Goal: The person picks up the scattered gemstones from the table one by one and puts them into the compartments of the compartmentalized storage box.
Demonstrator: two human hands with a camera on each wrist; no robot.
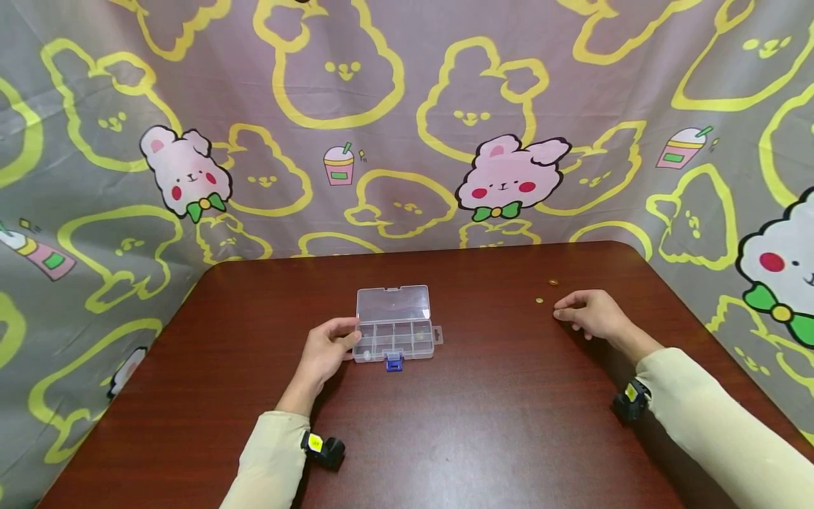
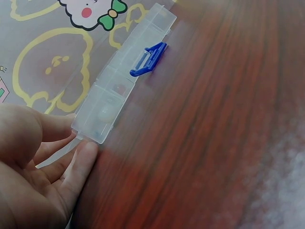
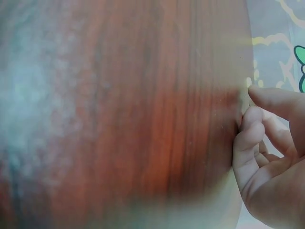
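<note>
A clear plastic compartment box point(image 1: 394, 341) lies on the table with its lid point(image 1: 393, 304) raised at the back and a blue latch point(image 1: 394, 363) hanging at the front. My left hand point(image 1: 327, 350) grips the box's left end between thumb and fingers. A whitish round piece point(image 2: 106, 113) shows through the wall of the nearest compartment. Over at the right, my right hand point(image 1: 594, 314) is low at the tabletop, thumb and forefinger pinching a tiny thin piece point(image 3: 250, 103), mostly hidden by the fingertips. Beyond those fingertips lie a small yellowish disc point(image 1: 539, 300) and an amber-brown bead-like piece point(image 1: 553, 283).
The dark red-brown wooden table point(image 1: 477, 417) ends at the back and sides against a hanging cloth point(image 1: 407, 155) printed with cartoon rabbits. A clear hanging tab point(image 1: 438, 335) sticks out from the box's right end. Each wrist carries a black camera.
</note>
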